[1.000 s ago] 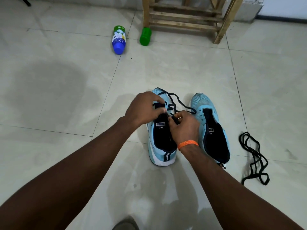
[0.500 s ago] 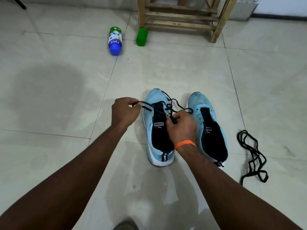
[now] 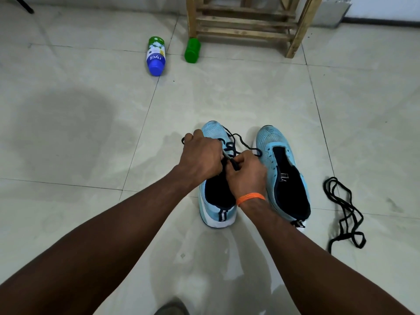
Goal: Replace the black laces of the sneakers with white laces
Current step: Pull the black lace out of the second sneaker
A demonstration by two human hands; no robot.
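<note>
overall: two bare forearms are reaching down and forward to a pair of light-blue sneakers that are standing side by side on the tiled floor (image 3: 91,137), toes pointing away from the camera.
left hand (image 3: 201,156): it is hovering over the front of the left sneaker (image 3: 212,132), fingers curling into a fist round the black lace (image 3: 231,147); a small loop of lace is poking out at the far-left edge of the fist.
right hand (image 3: 246,176): it is sitting over the same sneaker's tongue and touching the left hand, thumb and fingers pinching the lace's stiff tip, which is sticking out between the two hands.
black lace: it is running through the front eyelets of the left sneaker, with slack loops trailing over the toe and reaching toward the right sneaker (image 3: 272,142); the hands are hiding how many eyelets it is passing through.
right sneaker: it is standing just beside the left one, its opening gaping and its eyelets showing as small dark holes.
loose black lace (image 3: 345,214): it is lying in a tangle on the floor to the right of the right sneaker, apart from it.
orange wristband (image 3: 250,198): it is circling the right wrist.
bottle (image 3: 155,56): white-labelled with a blue cap, it is lying on its side well beyond the sneakers.
green container (image 3: 192,50): it is lying near the bottle, at the foot of the wooden rack (image 3: 245,26).
</note>
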